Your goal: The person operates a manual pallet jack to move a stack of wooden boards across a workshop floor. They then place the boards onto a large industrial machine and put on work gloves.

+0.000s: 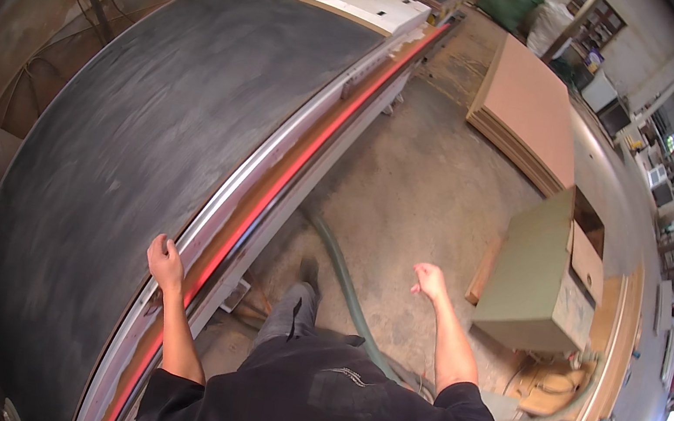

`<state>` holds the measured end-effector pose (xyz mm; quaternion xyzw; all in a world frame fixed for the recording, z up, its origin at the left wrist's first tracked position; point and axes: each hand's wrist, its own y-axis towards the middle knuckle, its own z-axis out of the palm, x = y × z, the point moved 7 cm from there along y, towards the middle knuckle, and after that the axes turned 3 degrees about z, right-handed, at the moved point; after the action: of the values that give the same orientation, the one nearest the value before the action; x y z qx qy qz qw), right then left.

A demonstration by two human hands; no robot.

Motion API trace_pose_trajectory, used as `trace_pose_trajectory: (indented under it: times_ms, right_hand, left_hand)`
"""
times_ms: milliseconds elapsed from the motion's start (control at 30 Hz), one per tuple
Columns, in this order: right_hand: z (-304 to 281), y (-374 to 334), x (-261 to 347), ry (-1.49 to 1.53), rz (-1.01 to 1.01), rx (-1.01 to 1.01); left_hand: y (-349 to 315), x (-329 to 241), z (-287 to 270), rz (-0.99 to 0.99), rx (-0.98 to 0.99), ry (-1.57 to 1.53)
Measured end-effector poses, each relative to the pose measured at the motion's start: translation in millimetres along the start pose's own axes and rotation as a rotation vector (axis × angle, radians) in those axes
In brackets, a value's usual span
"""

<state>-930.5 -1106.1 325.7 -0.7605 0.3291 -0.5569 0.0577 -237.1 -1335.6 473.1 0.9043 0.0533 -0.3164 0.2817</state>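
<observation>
we judge this steadying: left hand (165, 263) curled at the dark panel's (131, 116) right edge, grip unclear; right hand (429, 281) loosely open, empty; next needs a firmer hold.

T-shirt (263, 401): black
Sleeves (478, 420): short, black, ending near the elbows
Chest print (348, 376): small, pale lettering
Trousers (280, 318): grey
Left hand (165, 264): bare
Right hand (431, 281): bare

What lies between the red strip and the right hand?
In the head view: a grey edge, a foot, a green hose and floor.
</observation>
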Motion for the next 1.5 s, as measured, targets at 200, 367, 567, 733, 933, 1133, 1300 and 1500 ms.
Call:
trace_pose_trajectory:
  times_ms: [200,367,567,733,933,1133,1300,1500]
  right_hand:
    - [34,235,217,-0.095,-0.188,-0.033]
    - [40,363,370,-0.328,-0.73,0.081]
    - [22,577,522,-1.001,-0.695,-0.121]
    - [84,779,588,-1.185,-0.822,-0.236]
    - [97,842,592,-1.161,-0.753,-0.187]
    - [93,856,599,-1.212,-0.574,-0.129]
    - [95,851,608,-1.138,-0.497,-0.115]
    - [109,820,632,-1.223,-0.683,-0.003]
  left_hand:
    - [82,-35,116,0.04,-0.077,0.255]
    - [128,-54,181,-0.404,-0.041,0.382]
    - [135,-58,200,-0.677,-0.116,0.566]
    - [89,-58,183,-0.977,-0.411,0.878]
    - [86,-70,198,-1.166,-0.684,0.883]
    - [104,-69,203,-1.267,-0.725,0.883]
    - [95,-62,208,-1.266,-0.722,0.847]
    - [104,-57,204,-1.293,-0.753,0.96]
